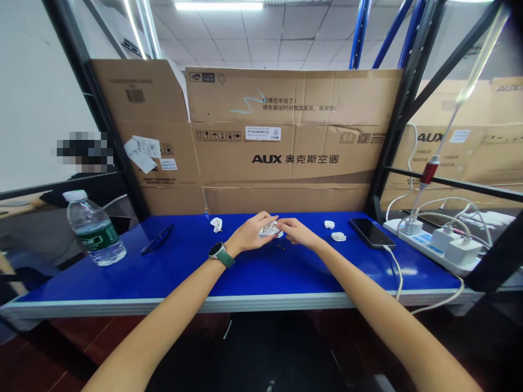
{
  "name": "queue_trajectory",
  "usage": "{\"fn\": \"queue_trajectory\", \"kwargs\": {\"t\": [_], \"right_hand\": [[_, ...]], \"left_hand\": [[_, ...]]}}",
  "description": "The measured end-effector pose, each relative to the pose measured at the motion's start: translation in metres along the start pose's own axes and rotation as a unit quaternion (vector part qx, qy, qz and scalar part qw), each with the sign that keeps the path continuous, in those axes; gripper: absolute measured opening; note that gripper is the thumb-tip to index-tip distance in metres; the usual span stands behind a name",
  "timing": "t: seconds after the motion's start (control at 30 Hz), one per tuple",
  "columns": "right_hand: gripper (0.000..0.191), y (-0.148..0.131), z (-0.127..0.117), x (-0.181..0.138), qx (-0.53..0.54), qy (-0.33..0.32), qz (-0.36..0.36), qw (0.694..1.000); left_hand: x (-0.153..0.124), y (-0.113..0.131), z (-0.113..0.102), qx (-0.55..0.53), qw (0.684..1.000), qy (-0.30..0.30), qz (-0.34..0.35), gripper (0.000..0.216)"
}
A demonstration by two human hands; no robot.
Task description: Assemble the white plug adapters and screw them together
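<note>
Both my hands meet over the middle of the blue table [183, 272]. My left hand [250, 234], with a green-strapped watch on its wrist, curls its fingers round a small white plug [269, 230]. My right hand [296, 231] pinches the same white plug from the right side. A tiny dark part [281, 248] lies on the table just below the hands. Loose white plug pieces lie nearby: one [216, 224] to the left, two [329, 224] [338, 236] to the right.
A water bottle [93, 228] stands at the table's left, with a dark pen-like object [157, 239] beside it. A black phone [370, 233] and a white power strip [437, 247] with chargers lie at the right. Cardboard boxes [286, 158] wall the back. Another person sits far left.
</note>
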State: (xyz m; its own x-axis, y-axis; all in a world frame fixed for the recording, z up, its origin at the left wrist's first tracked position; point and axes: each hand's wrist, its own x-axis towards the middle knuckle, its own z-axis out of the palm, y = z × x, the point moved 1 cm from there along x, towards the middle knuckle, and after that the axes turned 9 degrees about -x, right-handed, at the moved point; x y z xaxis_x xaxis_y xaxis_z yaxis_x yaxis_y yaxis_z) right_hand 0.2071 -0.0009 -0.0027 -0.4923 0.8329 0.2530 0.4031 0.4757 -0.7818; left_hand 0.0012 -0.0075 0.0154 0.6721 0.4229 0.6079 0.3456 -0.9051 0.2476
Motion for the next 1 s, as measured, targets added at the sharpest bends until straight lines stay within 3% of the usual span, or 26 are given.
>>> {"fn": "queue_trajectory", "kwargs": {"t": [0.1,0.2,0.3,0.4,0.6,0.73,1.0], "right_hand": [[0.049,0.001,-0.004,0.0,-0.068,0.033,-0.011,0.997],[0.025,0.004,-0.01,-0.001,-0.196,0.075,-0.054,0.976],[0.007,0.012,-0.013,-0.003,-0.281,-0.001,-0.053,0.958],[0.014,0.017,-0.011,-0.003,-0.286,-0.061,-0.07,0.954],[0.026,0.018,-0.001,0.002,-0.295,-0.085,-0.127,0.943],[0.022,0.02,0.0,0.004,-0.316,-0.079,-0.14,0.935],[0.017,0.02,0.001,0.001,-0.347,-0.033,-0.117,0.93]], "left_hand": [[-0.001,-0.01,-0.004,-0.022,0.999,-0.023,-0.006,0.047],[-0.006,-0.021,-0.012,-0.044,0.996,-0.07,-0.035,0.043],[-0.014,-0.029,-0.017,-0.082,0.986,-0.113,-0.085,0.043],[-0.017,-0.031,-0.016,-0.111,0.977,-0.149,-0.107,0.037],[-0.013,-0.024,-0.007,-0.126,0.966,-0.199,-0.108,0.044],[-0.013,-0.024,-0.008,-0.123,0.964,-0.202,-0.119,0.052],[-0.013,-0.028,-0.011,-0.122,0.959,-0.22,-0.127,0.04]]}}
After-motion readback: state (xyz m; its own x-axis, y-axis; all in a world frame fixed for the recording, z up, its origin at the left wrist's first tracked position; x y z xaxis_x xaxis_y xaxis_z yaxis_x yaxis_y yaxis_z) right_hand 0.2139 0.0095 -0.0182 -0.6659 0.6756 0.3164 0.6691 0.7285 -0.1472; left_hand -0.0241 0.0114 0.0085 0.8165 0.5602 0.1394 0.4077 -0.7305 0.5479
